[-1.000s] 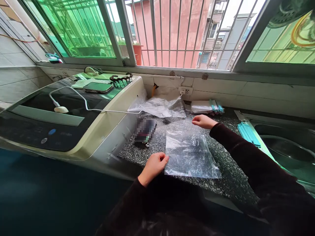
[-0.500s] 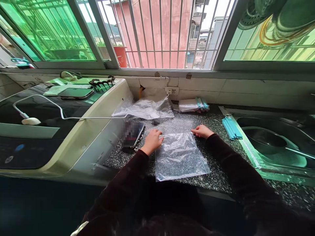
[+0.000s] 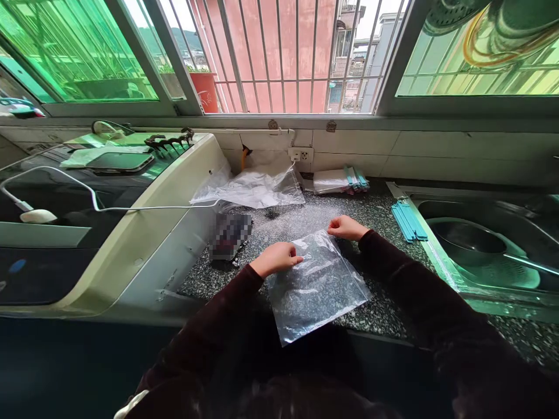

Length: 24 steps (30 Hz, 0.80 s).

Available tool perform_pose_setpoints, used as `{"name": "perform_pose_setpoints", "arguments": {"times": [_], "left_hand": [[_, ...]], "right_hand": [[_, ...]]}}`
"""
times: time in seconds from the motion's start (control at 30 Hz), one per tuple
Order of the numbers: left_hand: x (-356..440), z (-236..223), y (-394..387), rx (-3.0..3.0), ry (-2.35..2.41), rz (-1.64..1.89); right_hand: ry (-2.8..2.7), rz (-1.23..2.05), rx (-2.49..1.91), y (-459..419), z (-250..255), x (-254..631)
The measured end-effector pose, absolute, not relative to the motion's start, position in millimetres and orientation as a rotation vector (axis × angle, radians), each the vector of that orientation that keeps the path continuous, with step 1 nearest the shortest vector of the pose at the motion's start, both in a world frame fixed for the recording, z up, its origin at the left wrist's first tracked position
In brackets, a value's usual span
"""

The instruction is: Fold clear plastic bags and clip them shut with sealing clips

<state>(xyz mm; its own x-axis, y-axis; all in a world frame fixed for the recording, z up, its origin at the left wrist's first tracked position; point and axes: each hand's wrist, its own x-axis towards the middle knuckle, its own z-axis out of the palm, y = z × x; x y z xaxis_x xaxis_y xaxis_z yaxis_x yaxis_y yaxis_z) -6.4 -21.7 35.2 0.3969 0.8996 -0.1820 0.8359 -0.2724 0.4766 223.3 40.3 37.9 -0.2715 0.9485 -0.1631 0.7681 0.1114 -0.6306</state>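
A clear plastic bag lies slantwise over the speckled counter, its near corner reaching past the front edge. My left hand pinches its upper left side between thumb and fingers. At the bag's far right corner, my right hand is closed on the edge. Left of the bag rests a phone, its screen blurred out. Behind it, a heap of clear plastic bags spreads against the wall. A stack of packed bags with blue strips sits farther back, right of that heap.
Several blue strips lie by the sink, which holds a dark pan. On the left stands a washing machine with another phone on top. A white cable runs across it toward the wall socket.
The clear bag has turned and come nearer the counter's front edge. My left hand has moved toward me and right, now pinching the bag; my right hand has shifted slightly left. The view has shifted slightly.
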Motion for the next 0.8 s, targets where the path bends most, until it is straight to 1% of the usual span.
{"name": "perform_pose_setpoints", "arguments": {"times": [0.03,0.13,0.17,0.2,0.27,0.37,0.53,0.63,0.7,0.8], "left_hand": [[-5,36,-18,2.152,1.465,0.251],[2,38,0,2.110,1.489,0.678],[4,39,7,2.042,1.467,0.763],[6,41,13,1.947,1.415,0.777],[8,44,21,1.757,1.236,0.695],[6,48,24,1.536,1.070,0.688],[-12,43,20,1.308,1.035,0.990],[-22,37,21,1.180,1.041,1.156],[-24,34,24,1.116,1.045,1.211],[-18,31,27,1.057,1.042,1.239]], "right_hand": [[-2.142,0.915,-1.652,40,43,220],[-2.256,0.908,-1.491,37,57,207],[-2.303,0.888,-1.412,37,61,202],[-2.339,0.863,-1.339,36,64,197],[-2.372,0.824,-1.240,34,69,189],[-2.316,0.829,-1.234,31,73,183],[-2.227,0.903,-1.438,22,70,209],[-2.186,1.049,-1.515,12,57,234],[-2.062,1.139,-1.527,4,47,247],[-1.866,1.089,-1.524,-5,34,256]]}}
